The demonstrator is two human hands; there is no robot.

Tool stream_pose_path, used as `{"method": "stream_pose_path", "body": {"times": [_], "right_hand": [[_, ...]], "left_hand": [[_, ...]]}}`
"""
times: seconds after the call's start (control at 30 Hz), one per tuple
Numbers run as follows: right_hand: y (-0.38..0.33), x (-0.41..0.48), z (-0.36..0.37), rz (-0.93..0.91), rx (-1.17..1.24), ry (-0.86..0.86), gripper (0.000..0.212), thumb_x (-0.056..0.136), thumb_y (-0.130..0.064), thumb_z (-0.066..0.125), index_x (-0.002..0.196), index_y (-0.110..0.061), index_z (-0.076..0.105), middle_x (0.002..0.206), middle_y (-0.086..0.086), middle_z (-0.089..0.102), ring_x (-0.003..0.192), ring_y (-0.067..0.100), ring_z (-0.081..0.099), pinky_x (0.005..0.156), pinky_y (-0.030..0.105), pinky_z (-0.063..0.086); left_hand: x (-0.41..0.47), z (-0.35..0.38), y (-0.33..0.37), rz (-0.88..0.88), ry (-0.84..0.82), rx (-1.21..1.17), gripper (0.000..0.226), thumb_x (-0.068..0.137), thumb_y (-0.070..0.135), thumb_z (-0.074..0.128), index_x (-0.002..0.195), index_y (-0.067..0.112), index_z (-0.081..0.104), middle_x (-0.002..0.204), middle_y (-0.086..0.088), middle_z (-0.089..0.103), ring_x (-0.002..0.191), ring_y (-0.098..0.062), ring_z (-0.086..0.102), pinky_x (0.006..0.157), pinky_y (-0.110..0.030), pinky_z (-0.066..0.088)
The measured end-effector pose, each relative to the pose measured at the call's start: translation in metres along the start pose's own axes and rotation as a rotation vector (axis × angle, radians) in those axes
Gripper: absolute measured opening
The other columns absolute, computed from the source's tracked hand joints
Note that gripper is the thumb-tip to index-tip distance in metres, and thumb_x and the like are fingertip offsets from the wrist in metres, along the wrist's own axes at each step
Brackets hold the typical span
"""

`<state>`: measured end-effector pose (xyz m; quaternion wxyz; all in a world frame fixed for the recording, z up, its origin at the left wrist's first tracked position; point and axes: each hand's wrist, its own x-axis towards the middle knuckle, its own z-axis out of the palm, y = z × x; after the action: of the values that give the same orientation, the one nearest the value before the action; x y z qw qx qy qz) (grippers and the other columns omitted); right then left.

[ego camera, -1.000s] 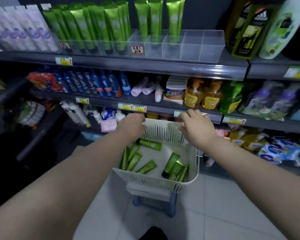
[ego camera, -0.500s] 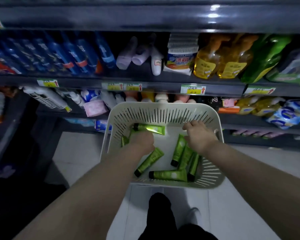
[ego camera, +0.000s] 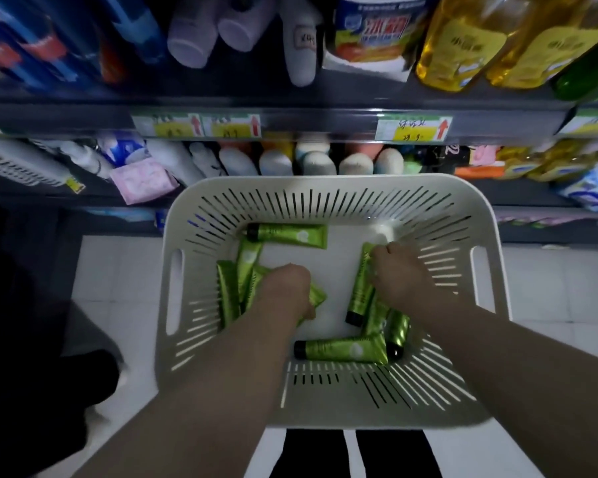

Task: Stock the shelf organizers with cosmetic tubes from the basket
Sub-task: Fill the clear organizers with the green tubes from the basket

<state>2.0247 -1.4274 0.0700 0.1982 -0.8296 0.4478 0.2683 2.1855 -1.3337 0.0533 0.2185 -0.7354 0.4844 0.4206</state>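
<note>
A white slotted basket (ego camera: 328,191) stands in front of me with several green cosmetic tubes lying in it. My left hand (ego camera: 285,288) is down in the basket's left half, fingers curled round a green tube (ego camera: 316,294) beside a small pile of tubes (ego camera: 237,288). My right hand (ego camera: 397,270) is in the right half and grips the upper end of another green tube (ego camera: 359,291). One tube (ego camera: 290,234) lies across the far side and one (ego camera: 342,350) across the near side. The shelf organizers are out of view.
Dark shelves (ego camera: 325,120) with price tags run across the top, holding yellow bottles (ego camera: 463,46), white bottles (ego camera: 194,39) and blue packs (ego camera: 32,39). A lower shelf holds roll-on bottles (ego camera: 318,162) and a pink pack (ego camera: 140,179). White floor tiles (ego camera: 111,288) lie around the basket.
The view has tilted down and closer to the basket. Both hands have gone from the basket's rim down into it and have each closed on a green tube.
</note>
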Motion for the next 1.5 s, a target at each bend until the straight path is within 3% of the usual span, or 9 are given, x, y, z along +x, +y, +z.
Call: {"method": "stream_pose_path", "body": {"times": [0.27, 0.4, 0.5, 0.7, 0.87, 1.07, 1.2, 1.3, 1.5], "right_hand": [[-0.004, 0.018, 0.008, 0.019, 0.125, -0.019, 0.069, 0.085, -0.026, 0.066, 0.142, -0.011, 0.029, 0.141, 0.011, 0.038, 0.126, 0.033, 0.042, 0.096, 0.045, 0.040], [-0.008, 0.021, 0.004, 0.079, 0.069, 0.006, 0.078, 0.080, -0.030, 0.072, 0.142, -0.010, 0.028, 0.137, 0.013, 0.039, 0.125, 0.036, 0.041, 0.096, 0.046, 0.041], [-0.010, 0.024, 0.002, 0.158, 0.148, -0.037, 0.084, 0.067, -0.034, 0.083, 0.133, -0.007, 0.041, 0.133, 0.015, 0.042, 0.123, 0.036, 0.041, 0.096, 0.044, 0.041], [-0.018, 0.003, -0.017, 0.065, 0.493, 0.060, 0.043, 0.073, -0.014, 0.078, 0.114, -0.017, 0.064, 0.121, 0.005, 0.063, 0.110, 0.023, 0.058, 0.091, 0.034, 0.049], [-0.023, -0.040, -0.048, -0.077, 0.566, 0.108, 0.027, 0.075, -0.013, 0.075, 0.100, -0.024, 0.072, 0.104, -0.005, 0.071, 0.098, 0.014, 0.064, 0.084, 0.023, 0.049], [-0.018, -0.105, -0.100, -0.276, 0.555, 0.300, 0.019, 0.079, -0.014, 0.075, 0.095, -0.024, 0.077, 0.098, -0.013, 0.069, 0.092, 0.002, 0.060, 0.074, 0.009, 0.035], [-0.003, -0.161, -0.135, -0.382, 0.595, 0.482, 0.021, 0.078, -0.017, 0.076, 0.098, -0.024, 0.076, 0.098, -0.005, 0.074, 0.093, 0.013, 0.067, 0.078, 0.021, 0.046], [0.012, -0.202, -0.164, -0.397, 0.541, 0.616, 0.021, 0.080, -0.025, 0.074, 0.102, -0.026, 0.073, 0.096, -0.005, 0.072, 0.090, 0.016, 0.065, 0.070, 0.023, 0.039], [0.033, -0.266, -0.226, -0.434, 0.295, 0.834, 0.022, 0.084, -0.034, 0.068, 0.106, -0.031, 0.070, 0.110, -0.003, 0.068, 0.105, 0.022, 0.061, 0.081, 0.030, 0.043]], "left_hand": [[-0.007, -0.007, -0.008, -0.017, 0.146, -0.159, 0.087, 0.080, 0.023, 0.068, 0.147, 0.004, 0.017, 0.109, -0.009, 0.057, 0.095, -0.023, 0.059, 0.065, -0.027, 0.045], [-0.007, -0.024, -0.029, -0.008, 0.270, -0.617, 0.044, 0.084, 0.016, 0.058, 0.125, 0.008, 0.042, 0.097, -0.008, 0.059, 0.086, -0.022, 0.058, 0.063, -0.027, 0.047], [-0.008, -0.027, -0.038, 0.041, 0.317, -0.709, 0.027, 0.091, 0.013, 0.056, 0.117, 0.010, 0.050, 0.099, -0.008, 0.061, 0.080, -0.017, 0.054, 0.052, -0.020, 0.036], [-0.032, -0.027, -0.039, 0.133, 0.428, -0.789, 0.025, 0.089, 0.006, 0.062, 0.113, 0.010, 0.062, 0.106, -0.006, 0.062, 0.089, -0.014, 0.054, 0.053, -0.004, 0.036], [-0.072, -0.047, -0.030, 0.159, 0.593, -0.787, 0.026, 0.085, 0.007, 0.067, 0.109, 0.016, 0.068, 0.110, -0.002, 0.064, 0.101, -0.018, 0.057, 0.078, -0.020, 0.041], [-0.133, -0.080, -0.005, 0.185, 0.830, -0.806, 0.026, 0.083, 0.007, 0.069, 0.108, 0.012, 0.070, 0.104, -0.003, 0.068, 0.097, -0.020, 0.061, 0.084, -0.027, 0.048], [-0.184, -0.089, 0.020, 0.180, 0.982, -0.845, 0.026, 0.084, 0.007, 0.068, 0.108, 0.015, 0.069, 0.098, -0.002, 0.068, 0.092, -0.021, 0.063, 0.081, -0.028, 0.049], [-0.226, -0.099, 0.038, 0.180, 1.075, -0.834, 0.023, 0.087, 0.010, 0.065, 0.109, 0.017, 0.066, 0.100, -0.001, 0.066, 0.092, -0.020, 0.061, 0.080, -0.029, 0.049], [-0.295, -0.138, 0.068, 0.288, 1.211, -0.827, 0.020, 0.088, 0.013, 0.060, 0.099, 0.029, 0.065, 0.086, 0.002, 0.064, 0.086, -0.026, 0.066, 0.077, -0.046, 0.057]]}}
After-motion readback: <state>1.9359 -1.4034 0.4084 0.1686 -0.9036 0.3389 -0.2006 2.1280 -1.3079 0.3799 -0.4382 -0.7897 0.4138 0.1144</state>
